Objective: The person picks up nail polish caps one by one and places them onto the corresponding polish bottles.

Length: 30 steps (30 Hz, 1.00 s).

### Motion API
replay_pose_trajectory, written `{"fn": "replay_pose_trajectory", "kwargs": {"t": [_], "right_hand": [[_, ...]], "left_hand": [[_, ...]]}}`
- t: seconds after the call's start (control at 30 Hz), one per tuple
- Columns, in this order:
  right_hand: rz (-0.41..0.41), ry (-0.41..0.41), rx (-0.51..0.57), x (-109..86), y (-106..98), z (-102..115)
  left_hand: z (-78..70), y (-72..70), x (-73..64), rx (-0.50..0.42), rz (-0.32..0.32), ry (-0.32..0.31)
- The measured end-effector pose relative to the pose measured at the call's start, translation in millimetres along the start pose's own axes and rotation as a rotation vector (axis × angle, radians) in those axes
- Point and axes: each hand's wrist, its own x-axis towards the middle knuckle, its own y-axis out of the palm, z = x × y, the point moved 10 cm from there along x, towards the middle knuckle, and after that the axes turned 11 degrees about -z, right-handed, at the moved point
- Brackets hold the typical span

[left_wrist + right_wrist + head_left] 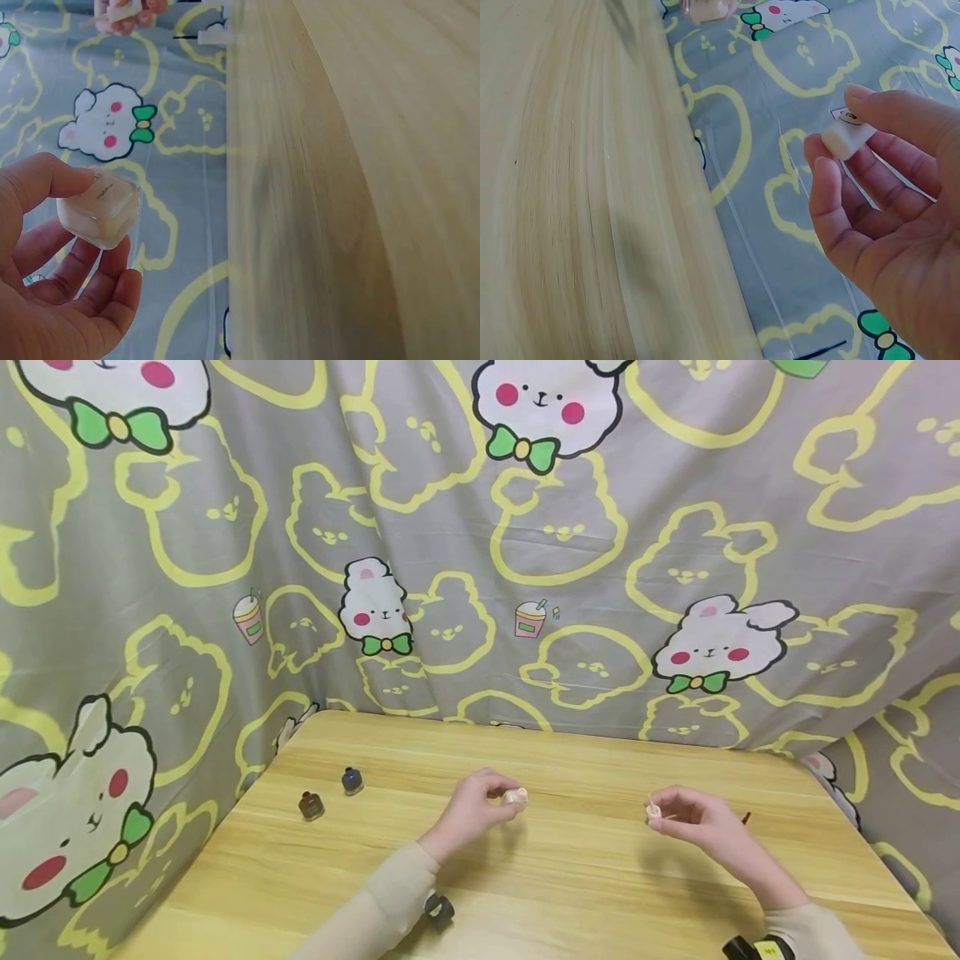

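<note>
My left hand (474, 808) grips a small clear bottle of pale pink-beige nail polish (516, 797) above the middle of the table. In the left wrist view, the thumb lies on one face of this square-sided bottle (101, 208), with fingers curled beneath. Off to the right, my right hand (697, 814) pinches a white bottle cap (653, 812); a thin stem rises from it in the head view. The right wrist view shows the cap (847, 136) between thumb and fingers, with dark print on its side. The two hands are well apart.
A brown nail polish bottle (311, 806) and a dark blue one (352, 781) stand at the table's left. A small dark brown stick-like thing (746, 817) shows behind my right hand. A patterned curtain (450, 543) hangs around the wooden table (585, 868).
</note>
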Motion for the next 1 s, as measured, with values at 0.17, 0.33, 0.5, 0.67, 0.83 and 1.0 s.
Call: {"fn": "replay_pose_trajectory", "kwargs": {"t": [0.17,0.33,0.5,0.67,0.83,1.0], "right_hand": [[-0.016,0.002,-0.004,6.3,6.9,2.4],[-0.031,-0.02,-0.005,12.9,14.8,5.3],[-0.054,-0.058,0.008,18.0,20.9,9.7],[-0.05,-0.103,0.014,21.1,28.6,18.2],[-0.045,-0.123,0.02,24.9,35.7,24.7],[-0.056,-0.122,0.013,27.6,41.4,28.6]], "left_hand": [[-2.1,6.6,2.9,-0.001,0.0,0.003],[-7.9,10.6,5.4,-0.001,-0.01,0.01],[-12.7,15.1,7.9,-0.003,-0.007,0.008],[-15.2,19.0,10.0,-0.012,0.001,0.007],[-16.8,22.9,11.7,-0.019,0.01,-0.003],[-18.0,27.8,12.3,-0.028,0.026,-0.004]]}}
